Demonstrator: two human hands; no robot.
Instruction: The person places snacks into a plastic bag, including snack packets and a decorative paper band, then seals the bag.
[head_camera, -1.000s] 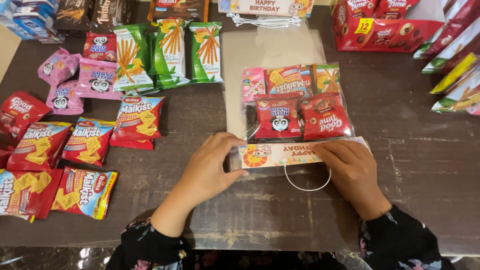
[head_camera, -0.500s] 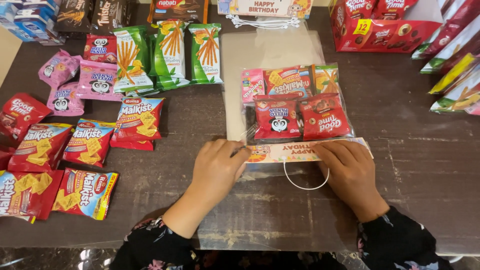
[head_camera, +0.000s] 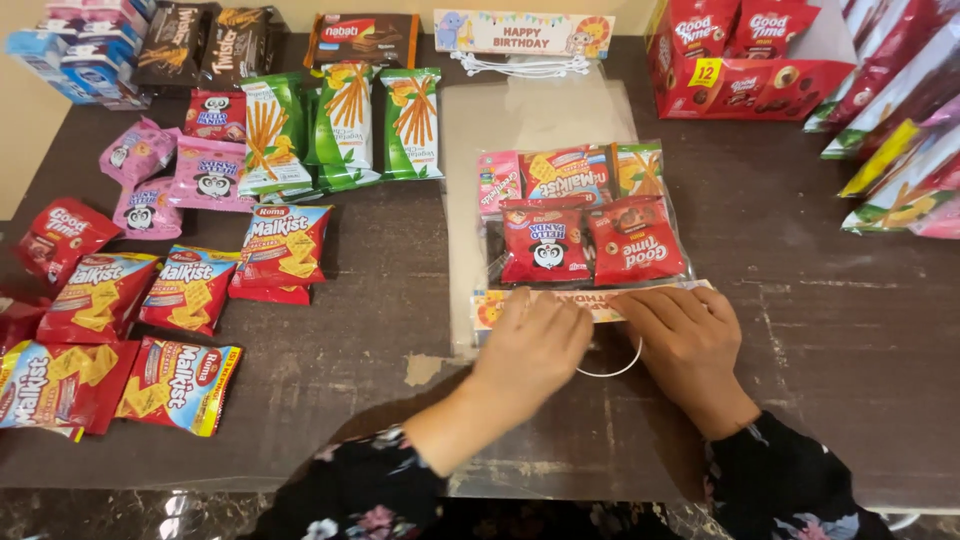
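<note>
Goodie bag: clear plastic bag (head_camera: 585, 225) of small snack packets, mid-table toward the near edge; probably light, soft, slippery.
Hold: best taken by the stiff paper strip (head_camera: 600, 300) or white cord loop (head_camera: 612, 370).
Left hand (head_camera: 530, 350): fingers together, flat on the strip.
Right hand (head_camera: 685, 345): pressing the strip's right end.
Far edge: paper banner (head_camera: 525, 32).
Left side: red cracker packets (head_camera: 280, 245), green stick packets (head_camera: 345, 125).

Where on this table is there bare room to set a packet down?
Bare wood lies right of the filled clear bag, between it and the packets at the right edge, and between the red cracker packets and the left hand. The left side and back row are crowded with snacks.
</note>
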